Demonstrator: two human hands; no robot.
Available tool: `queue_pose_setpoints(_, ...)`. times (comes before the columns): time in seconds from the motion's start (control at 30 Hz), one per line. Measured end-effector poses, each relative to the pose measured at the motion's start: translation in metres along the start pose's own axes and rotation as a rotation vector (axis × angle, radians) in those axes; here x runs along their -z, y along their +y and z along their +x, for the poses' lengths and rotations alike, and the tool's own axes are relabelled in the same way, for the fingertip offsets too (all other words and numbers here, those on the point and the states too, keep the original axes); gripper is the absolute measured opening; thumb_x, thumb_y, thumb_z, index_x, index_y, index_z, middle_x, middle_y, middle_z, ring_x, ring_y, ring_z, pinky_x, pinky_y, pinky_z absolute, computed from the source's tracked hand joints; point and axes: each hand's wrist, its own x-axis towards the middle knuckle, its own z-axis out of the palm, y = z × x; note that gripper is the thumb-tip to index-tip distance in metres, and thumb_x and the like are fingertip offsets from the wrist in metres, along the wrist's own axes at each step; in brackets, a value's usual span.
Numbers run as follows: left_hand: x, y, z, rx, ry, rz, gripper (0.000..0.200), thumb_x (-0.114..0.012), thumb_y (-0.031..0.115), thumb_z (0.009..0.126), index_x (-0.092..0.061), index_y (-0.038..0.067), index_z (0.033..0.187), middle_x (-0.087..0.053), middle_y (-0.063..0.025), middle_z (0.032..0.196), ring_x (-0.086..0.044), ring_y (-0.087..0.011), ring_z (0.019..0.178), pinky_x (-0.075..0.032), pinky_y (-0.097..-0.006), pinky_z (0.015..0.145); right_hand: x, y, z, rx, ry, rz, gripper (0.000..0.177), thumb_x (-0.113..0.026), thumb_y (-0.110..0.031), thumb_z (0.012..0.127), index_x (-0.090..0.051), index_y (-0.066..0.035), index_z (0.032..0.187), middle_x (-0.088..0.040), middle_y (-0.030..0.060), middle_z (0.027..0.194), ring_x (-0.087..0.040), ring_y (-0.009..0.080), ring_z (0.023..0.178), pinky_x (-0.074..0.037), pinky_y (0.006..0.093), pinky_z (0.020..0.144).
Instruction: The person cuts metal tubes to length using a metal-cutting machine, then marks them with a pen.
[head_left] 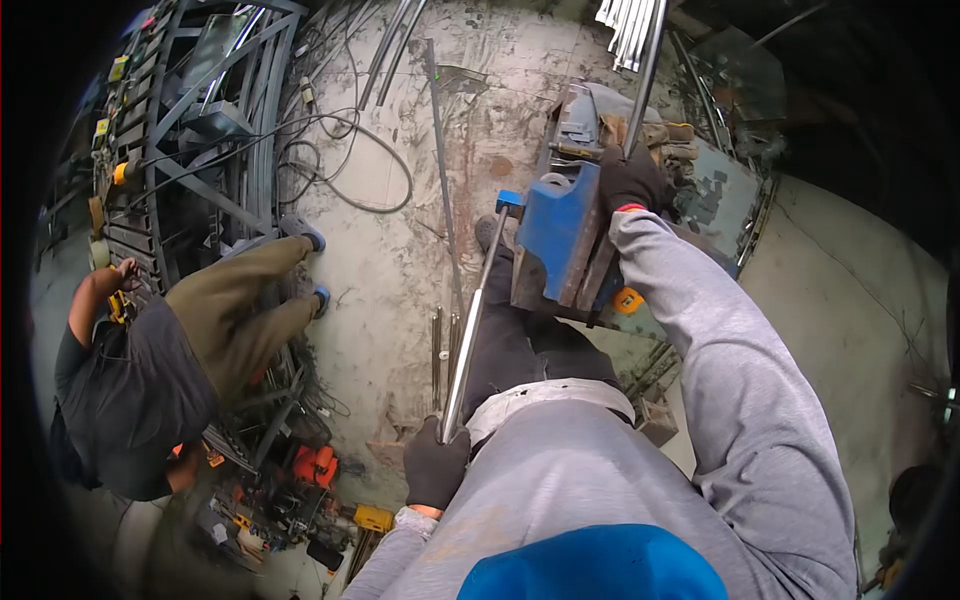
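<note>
Tubing of shiny metal runs past the top edge, its lower end hidden at the right hand, gloved fingers closed around it; the left hand wraps a polished bar slanting toward the blue vise. Cable loops and another person occupy the left.

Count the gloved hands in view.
2: the left hand on the silver bar, the right hand on another bar beside the blue vise. One of the co-worker's hands is unclear.
</note>
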Motion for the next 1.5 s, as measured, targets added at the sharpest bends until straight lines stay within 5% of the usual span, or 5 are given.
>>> queue_pose_setpoints(0.83, -0.146, -0.167, 0.092, -0.040, -0.004, -0.063, 0.046, -0.069, 0.044, 0.083, -0.068, -0.002, 0.086, -0.066, -0.0245, 0.071, -0.067, -0.0438, 0.070, -0.051, -0.0524, 0.068, 0.012, -0.011, 0.002, 0.024, 0.003, -0.083, 0.053, -0.060, -0.047, 0.084, -0.074, -0.002, 0.107, -0.072, 0.0275, 0.110, -0.068, 0.0453, 0.107, -0.050, 0.0509, 0.093)
queue_pose_setpoints(1.13, -0.245, -0.234, 0.161, -0.208, 0.272, -0.017, 0.041, -0.074, 0.048, 0.082, -0.068, 0.009, 0.089, -0.070, -0.0188, 0.071, -0.071, -0.0424, 0.070, -0.055, -0.0541, 0.065, 0.007, 0.004, 0.016, 0.042, 0.054, 0.004, 0.065, -0.066, -0.053, 0.077, -0.075, 0.000, 0.113, -0.073, 0.0246, 0.116, -0.069, 0.0407, 0.106, -0.050, 0.0460, 0.094)
queue_pose_setpoints(1.23, -0.274, -0.248, 0.192, -0.229, 0.272, -0.022, 0.038, -0.074, 0.048, 0.081, -0.068, 0.010, 0.089, -0.070, -0.0176, 0.072, -0.071, -0.0422, 0.070, -0.055, -0.0540, 0.065, 0.003, 0.017, 0.040, 0.130, 0.038, -0.085, 0.051, -0.066, -0.042, 0.083, -0.073, -0.003, 0.115, -0.073, 0.0234, 0.113, -0.070, 0.0399, 0.107, -0.052, 0.0459, 0.092)
queue_pose_setpoints(1.3, -0.294, -0.253, 0.215, -0.241, 0.304, -0.041, 0.036, -0.073, 0.046, 0.081, -0.068, 0.011, 0.087, -0.070, -0.0171, 0.072, -0.071, -0.0411, 0.070, -0.055, -0.0536, 0.064, 0.006, 0.031, 0.061, 0.841, 0.083, -0.980, 0.033, -0.063, -0.027, 0.091, -0.067, -0.009, 0.119, -0.074, 0.0203, 0.111, -0.070, 0.0390, 0.108, -0.054, 0.0468, 0.091)
queue_pose_setpoints(1.5, -0.336, -0.265, 0.274, -0.289, 0.298, -0.097, 0.031, -0.073, 0.040, 0.079, -0.068, 0.011, 0.087, -0.071, -0.0152, 0.076, -0.071, -0.0393, 0.073, -0.055, -0.0502, 0.067, 0.005, 0.047, 0.081, 0.878, 0.063, -0.750, 0.033, -0.054, -0.020, 0.099, -0.063, -0.016, 0.131, -0.073, 0.0165, 0.117, -0.069, 0.0353, 0.113, -0.054, 0.0440, 0.092)
